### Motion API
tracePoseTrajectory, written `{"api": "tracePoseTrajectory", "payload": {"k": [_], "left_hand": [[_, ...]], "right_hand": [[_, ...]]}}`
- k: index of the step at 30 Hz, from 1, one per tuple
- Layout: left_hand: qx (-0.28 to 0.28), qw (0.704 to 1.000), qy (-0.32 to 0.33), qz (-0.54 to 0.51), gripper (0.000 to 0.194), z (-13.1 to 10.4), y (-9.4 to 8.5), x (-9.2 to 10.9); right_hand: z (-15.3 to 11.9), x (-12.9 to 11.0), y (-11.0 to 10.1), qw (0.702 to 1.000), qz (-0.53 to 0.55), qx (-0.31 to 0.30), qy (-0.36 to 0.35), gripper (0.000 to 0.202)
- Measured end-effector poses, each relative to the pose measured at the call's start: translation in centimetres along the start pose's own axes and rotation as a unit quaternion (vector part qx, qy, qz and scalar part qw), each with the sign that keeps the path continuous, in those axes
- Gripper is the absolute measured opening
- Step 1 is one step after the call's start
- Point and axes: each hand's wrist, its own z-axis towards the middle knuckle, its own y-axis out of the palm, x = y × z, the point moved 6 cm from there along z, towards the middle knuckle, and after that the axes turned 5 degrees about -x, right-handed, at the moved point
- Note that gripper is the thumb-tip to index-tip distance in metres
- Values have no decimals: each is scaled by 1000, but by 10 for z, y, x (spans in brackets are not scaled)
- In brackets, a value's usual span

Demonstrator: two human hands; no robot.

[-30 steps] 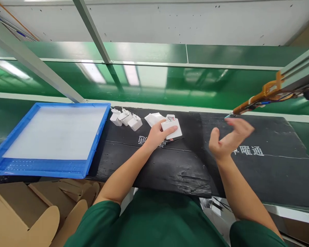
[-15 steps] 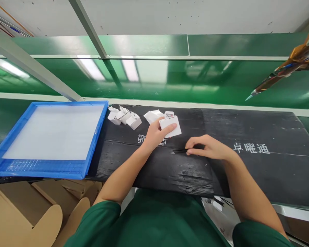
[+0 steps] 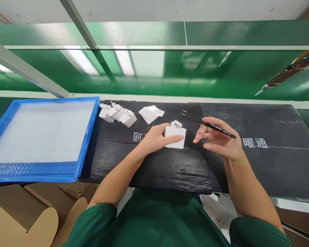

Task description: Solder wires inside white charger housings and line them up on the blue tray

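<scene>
A white, box-shaped charger housing (image 3: 175,140) is gripped in my left hand (image 3: 156,138), thumb across its front face. From its top a small white piece (image 3: 176,124) stands out, with thin red and dark wires beside it. My right hand (image 3: 222,137) is just to the right, holding black tweezers (image 3: 216,127) that lie across the fingers. The tweezers' two slim tips point up and left, apart from each other and clear of the housing. Behind my left hand, crumpled white paper (image 3: 149,114) lies on the black mat.
Three white plug adapters (image 3: 128,117) stand beside a blue tray (image 3: 80,151) lined with a white sheet. The black mat (image 3: 273,171) covers the bench. A taped tool with a pointed tip (image 3: 280,77) hangs at upper right. Cardboard boxes (image 3: 12,219) sit below left.
My right hand has lifted and turned, so the tweezers swing from low near the mat to pointing up-left. My left hand has brought the housing slightly nearer, away from the paper.
</scene>
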Motion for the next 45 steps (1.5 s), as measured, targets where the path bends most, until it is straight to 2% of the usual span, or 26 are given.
{"api": "tracePoseTrajectory", "payload": {"k": [2,5,8,13,19,26,32,35,40,43,45], "left_hand": [[-16,999,-10,26,44,-2,3,1],[-25,997,-17,68,43,-3,5,1],[-28,995,-20,89,41,-3,6,3],[-32,994,-21,107,37,-4,9,5],[-27,993,-14,113,38,-4,11,5],[-34,992,1,126,35,-5,13,8],[-21,990,7,137,38,-6,14,9],[-11,990,12,141,38,-6,13,8],[-2,991,12,134,38,-5,10,8],[-2,991,12,135,39,-4,9,7],[2,990,20,137,39,-3,8,5]], "right_hand": [[0,-2,-4,992,-115,53,-10,40],[2,-10,-6,951,-275,122,-67,27],[3,-15,-6,915,-357,157,-108,14],[0,-22,3,888,-414,152,-129,12],[-8,-37,25,844,-466,120,-235,17],[-6,-32,34,822,-511,79,-239,20],[-7,-33,42,802,-528,66,-270,29],[-7,-32,41,799,-543,76,-248,33],[-7,-31,32,814,-529,103,-217,25],[-9,-31,24,833,-479,142,-238,27],[-12,-32,21,835,-455,166,-262,31]]}}
